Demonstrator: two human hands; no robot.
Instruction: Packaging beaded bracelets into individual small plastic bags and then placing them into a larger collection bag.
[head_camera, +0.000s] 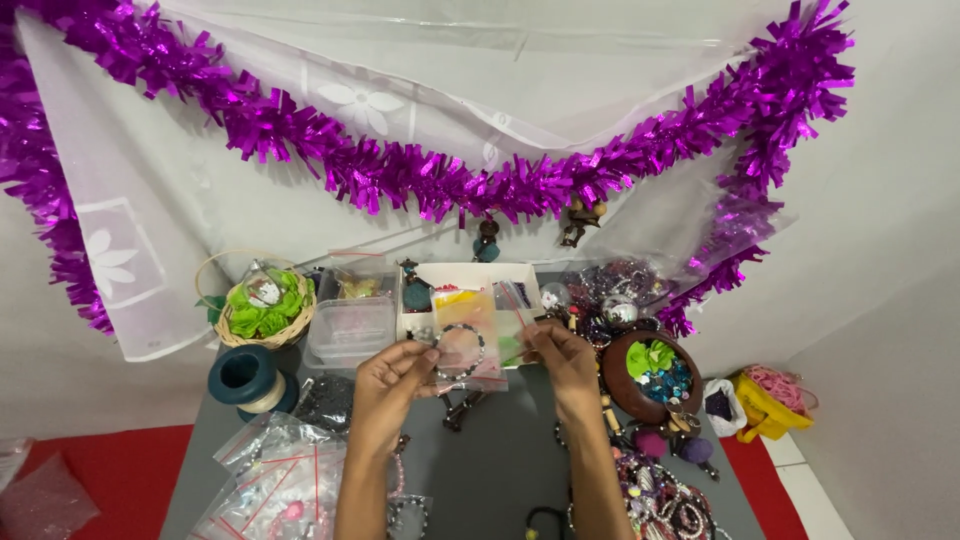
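A white wall (900, 200) fills the top of the frame, draped with a sheer white curtain (150, 230) and purple tinsel garland (400, 170). Below stands a grey table (500, 470); red floor (110, 470) shows at lower left.

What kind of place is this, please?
Probably a home craft table for bead jewellery. The left hand and right hand hold a beaded bracelet over a grey table with small zip bags, a bowl of beads and purple tinsel behind.

We are seeing bright, even light washing the white wall (880, 250), the purple tinsel (450, 180) glinting; the wide lens is bending edges, and small beads are blurring.
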